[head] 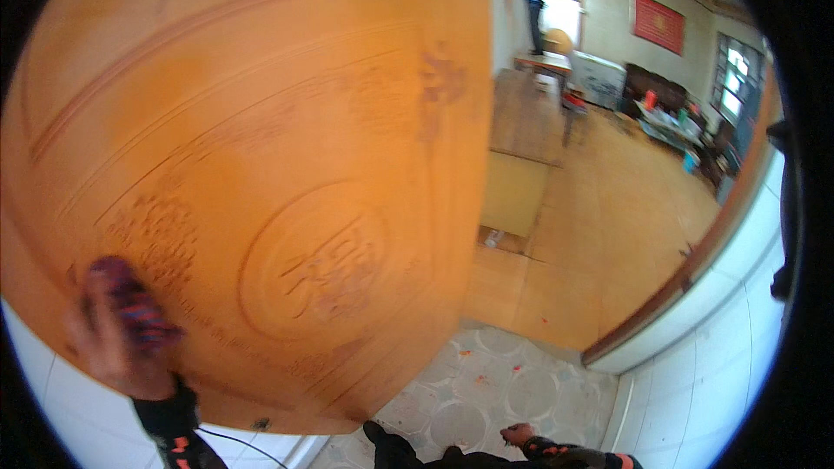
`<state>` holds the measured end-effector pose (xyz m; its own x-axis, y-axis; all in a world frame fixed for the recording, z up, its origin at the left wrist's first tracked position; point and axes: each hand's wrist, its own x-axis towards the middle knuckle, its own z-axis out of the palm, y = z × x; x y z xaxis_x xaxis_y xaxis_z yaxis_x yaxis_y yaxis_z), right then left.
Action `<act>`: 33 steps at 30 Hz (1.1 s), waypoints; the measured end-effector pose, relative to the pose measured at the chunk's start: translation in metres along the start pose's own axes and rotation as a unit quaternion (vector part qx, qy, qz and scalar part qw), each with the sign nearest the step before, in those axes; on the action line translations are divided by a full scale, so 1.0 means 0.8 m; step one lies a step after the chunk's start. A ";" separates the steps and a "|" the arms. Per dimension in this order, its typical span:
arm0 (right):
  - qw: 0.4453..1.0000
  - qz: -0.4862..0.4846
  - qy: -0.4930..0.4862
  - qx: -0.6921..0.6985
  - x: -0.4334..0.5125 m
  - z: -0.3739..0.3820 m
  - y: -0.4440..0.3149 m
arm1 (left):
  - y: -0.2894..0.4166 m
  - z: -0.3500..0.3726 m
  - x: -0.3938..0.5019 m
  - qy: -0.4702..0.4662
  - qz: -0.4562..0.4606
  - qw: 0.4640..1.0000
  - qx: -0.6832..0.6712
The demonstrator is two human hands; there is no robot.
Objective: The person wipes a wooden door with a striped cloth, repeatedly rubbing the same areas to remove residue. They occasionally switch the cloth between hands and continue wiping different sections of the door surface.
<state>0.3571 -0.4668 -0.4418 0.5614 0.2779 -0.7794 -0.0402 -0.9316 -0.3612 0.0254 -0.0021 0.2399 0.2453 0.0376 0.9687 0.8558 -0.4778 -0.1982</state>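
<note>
A large orange-brown wooden door with carved panels fills the left side, its lower end towards me. Near its left edge my left hand grips a bunched dark red and blue cloth against the surface; motion blurs both. A carved round medallion is to the right of the cloth. Down by my body hangs my right hand, above the patterned floor. Its fingers look curled, but too little of them shows to tell whether it is open or shut.
Beyond the doorway, a person stands on a table. A sofa and a cluttered low table are at the far right. White wall tiles flank the wooden door frame. Small red scraps lie on the patterned floor.
</note>
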 end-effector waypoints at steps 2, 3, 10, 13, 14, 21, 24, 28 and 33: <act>1.000 -0.005 0.029 0.003 -0.033 -0.013 -0.021 | -0.010 0.001 0.010 0.003 -0.052 0.999 -0.009; 0.999 -0.013 0.040 -0.008 -0.048 -0.023 -0.034 | -0.012 0.004 0.011 0.009 -0.051 0.999 0.011; 0.999 0.001 0.009 0.042 -0.104 -0.050 -0.046 | 0.017 0.017 -0.023 0.024 0.028 0.999 0.015; 0.999 0.016 0.014 0.028 -0.086 -0.044 -0.008 | 0.010 0.014 -0.014 0.023 -0.005 1.000 0.014; 1.000 0.012 0.017 0.008 -0.079 -0.038 0.007 | 0.006 0.013 -0.007 0.027 -0.038 0.999 0.014; 0.968 -0.188 0.023 -0.163 -0.032 -0.013 0.048 | 0.005 0.024 0.010 0.062 -0.029 0.997 0.027; 0.916 -0.324 0.087 -0.219 -0.043 -0.015 0.024 | 0.010 0.027 0.004 0.065 -0.043 0.997 -0.016; 0.999 0.001 0.027 -0.033 -0.074 -0.035 -0.019 | 0.008 0.024 0.000 0.051 -0.022 0.998 0.028; 0.999 0.024 0.042 -0.002 -0.098 -0.047 -0.046 | 0.003 0.027 0.001 0.055 -0.021 0.998 0.012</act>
<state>0.3459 -0.4631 -0.3479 0.6256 0.2125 -0.7507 -0.0662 -0.9443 -0.3224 0.0378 0.0157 0.2369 0.1589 -0.0407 0.9865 0.8752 -0.4566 -0.1598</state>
